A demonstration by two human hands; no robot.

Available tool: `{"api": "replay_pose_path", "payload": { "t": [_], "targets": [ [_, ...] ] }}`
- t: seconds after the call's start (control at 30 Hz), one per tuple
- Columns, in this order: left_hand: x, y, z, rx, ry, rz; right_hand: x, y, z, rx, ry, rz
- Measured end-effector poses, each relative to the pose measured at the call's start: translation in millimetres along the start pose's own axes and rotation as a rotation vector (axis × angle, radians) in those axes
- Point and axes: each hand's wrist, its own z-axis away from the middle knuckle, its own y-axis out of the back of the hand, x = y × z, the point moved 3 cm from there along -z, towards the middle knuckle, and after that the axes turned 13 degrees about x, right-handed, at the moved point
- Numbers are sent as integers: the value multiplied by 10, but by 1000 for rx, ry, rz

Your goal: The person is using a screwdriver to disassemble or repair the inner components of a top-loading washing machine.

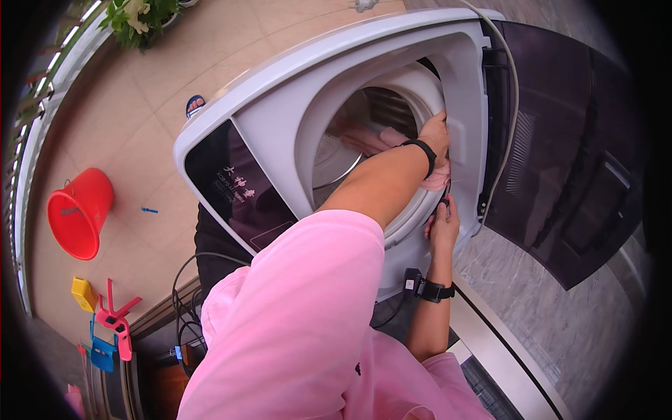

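A white top-loading washing machine [273, 94] has its dark lid [560, 133] open to the right. My left arm crosses the drum [360, 105], and my left hand [435, 134] is closed on a pink cloth [436, 180] at the right side of the inner rim. More pink fabric [386, 136] lies inside the drum. My right hand [441, 222] is just below that cloth, fingers curled against the rim on something small and dark that I cannot make out.
At left are a red bucket [80, 213], yellow [83, 292], pink [120, 313] and blue [103, 353] plastic items, and a potted plant [136, 21]. A foot in a blue sandal [195, 106] shows beside the machine. A cord [516, 84] runs along the lid; cables [183, 294] hang lower left.
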Motion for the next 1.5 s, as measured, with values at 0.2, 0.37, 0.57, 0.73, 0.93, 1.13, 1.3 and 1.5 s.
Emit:
{"api": "replay_pose_path", "payload": {
  "t": [0.2, 0.37, 0.57, 0.73, 0.93, 1.13, 1.3, 1.5],
  "targets": [
    [15, -39, -5, 18, 18, 23, -64, 173, 567, 98, 181, 323],
    [26, -19, -15, -25, -4, 9, 102, 31, 218, 95, 150, 251],
    [-5, 21, 37, 27, -3, 26, 184, -127, -145, 132, 69, 88],
    [38, 93, 64, -100, -30, 33, -4, -221, -297, 68, -39, -66],
    [50, -96, -21, -53, -27, -4, 80, -99, 61, 91, 114, 146],
    [15, 29, 20, -87, -43, -22, 237, 57, 414, 116, 231, 264],
    [36, -28, 5, -30, -34, -19, 102, -93, 0, 47, 18, 119],
    [-36, 34, 6, -71, -56, -17, 36, -160, -121, -44, -79, -174]
  ]
}}
